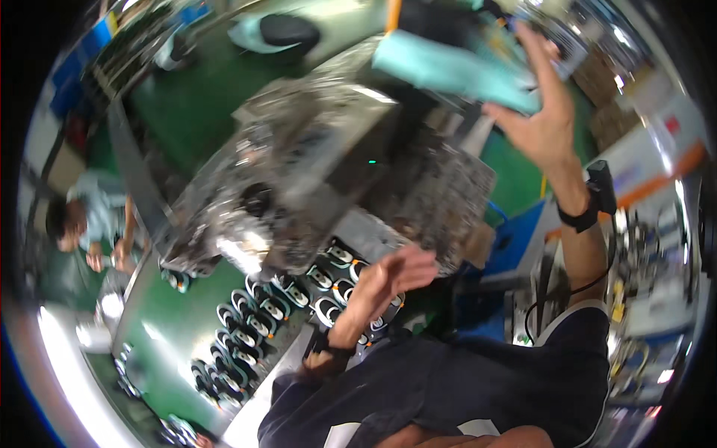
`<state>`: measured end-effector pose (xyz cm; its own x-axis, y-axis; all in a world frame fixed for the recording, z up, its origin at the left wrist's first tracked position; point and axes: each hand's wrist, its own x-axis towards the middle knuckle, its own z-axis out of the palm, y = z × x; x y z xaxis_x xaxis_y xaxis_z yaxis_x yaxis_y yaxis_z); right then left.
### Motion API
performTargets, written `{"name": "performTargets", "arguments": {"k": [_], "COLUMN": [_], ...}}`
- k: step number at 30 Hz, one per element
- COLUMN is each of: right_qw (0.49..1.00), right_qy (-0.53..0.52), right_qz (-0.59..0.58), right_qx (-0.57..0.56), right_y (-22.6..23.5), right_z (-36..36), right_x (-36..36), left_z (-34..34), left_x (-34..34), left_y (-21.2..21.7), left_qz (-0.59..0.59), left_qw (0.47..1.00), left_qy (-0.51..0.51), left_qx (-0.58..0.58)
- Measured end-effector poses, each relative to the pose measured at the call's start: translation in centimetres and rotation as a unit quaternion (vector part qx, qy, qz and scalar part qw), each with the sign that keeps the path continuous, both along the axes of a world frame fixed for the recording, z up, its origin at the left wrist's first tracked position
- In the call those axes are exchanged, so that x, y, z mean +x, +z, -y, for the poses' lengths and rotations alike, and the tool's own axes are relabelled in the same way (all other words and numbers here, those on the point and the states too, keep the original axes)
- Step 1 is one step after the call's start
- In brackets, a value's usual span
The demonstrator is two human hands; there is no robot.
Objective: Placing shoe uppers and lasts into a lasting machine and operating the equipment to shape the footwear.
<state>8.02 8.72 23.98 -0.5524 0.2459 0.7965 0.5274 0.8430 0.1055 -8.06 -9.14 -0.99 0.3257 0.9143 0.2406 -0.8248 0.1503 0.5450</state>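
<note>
The picture is tilted and blurred by motion. My right hand (541,112) is raised at the upper right, open with the fingers spread, its fingertips next to a pale teal fabric thing (448,67). A black strap with a small black device (594,201) sits on that wrist, and a cable hangs from it. My left hand (388,278) hovers in the lower middle with loosely bent fingers and nothing seen in it. It is above rows of round black-and-white parts (254,313) on a green table (168,336). A black band (328,347) is on the left wrist.
A large grey metal machine (299,164) fills the middle, with a small green light on it. A person in a pale teal shirt (86,220) works at the far left. A blue bin (515,250) stands right of the machine. The floor (187,104) is green.
</note>
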Motion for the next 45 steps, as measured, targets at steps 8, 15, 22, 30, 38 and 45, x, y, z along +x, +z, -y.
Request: {"name": "performTargets", "arguments": {"k": [8,15,22,30,38,45], "right_qw": [0.966,0.790,0.566,0.475,0.424,0.363], "right_qy": [-0.211,-0.138,-0.367,-0.519,-0.643,-0.753], "right_qz": [0.131,-0.341,-0.718,-0.709,-0.638,-0.530], "right_qx": [-0.069,-0.491,-0.173,-0.044,-0.025,-0.143], "right_y": [-5.8,-12.8,-23.1,-25.3,-24.5,-19.3], "right_z": [17.3,33.4,45.0,57.6,62.1,58.8], "right_x": [22.7,39.1,51.8,62.6,66.3,77.0], "left_z": [-5.4,2.5,14.9,18.4,17.5,12.8], "left_x": [19.1,38.4,58.9,81.3,103.6,102.8], "left_y": [8.2,4.5,1.5,-4.8,-14.8,-13.2], "left_qz": [0.220,-0.023,-0.309,-0.375,-0.622,-0.556], "left_qw": [0.845,0.948,0.866,0.785,0.663,0.750], "left_qy": [-0.488,-0.318,-0.267,-0.435,-0.152,-0.268], "left_qx": [0.000,-0.004,0.288,0.234,0.389,0.238]}}
